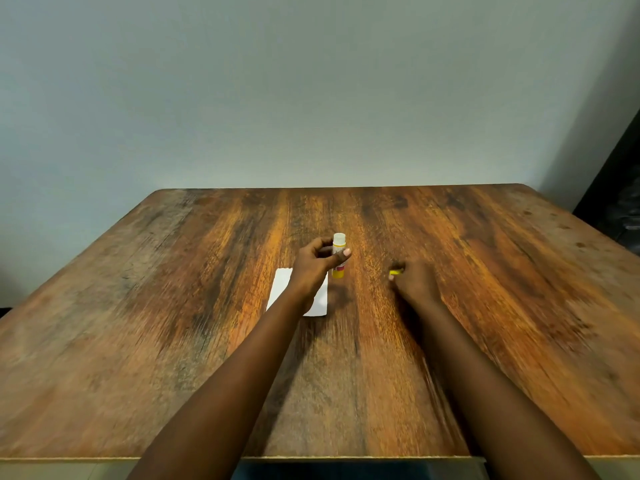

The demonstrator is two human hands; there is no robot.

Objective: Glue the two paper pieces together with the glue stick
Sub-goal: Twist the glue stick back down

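Note:
My left hand (317, 263) grips an upright glue stick (338, 241), yellow-bodied with its white glue end up, a little above the wooden table (173, 306). Under that hand and wrist lies white paper (282, 287); I cannot tell whether it is one piece or two. To the right, my right hand (414, 282) sits low over the table and pinches a small yellow cap (396, 271) at its fingertips. The right hand is blurred.
The table's near edge runs along the bottom of the view. A pale wall stands behind the far edge. A dark object (620, 202) sits off the table's right rear corner.

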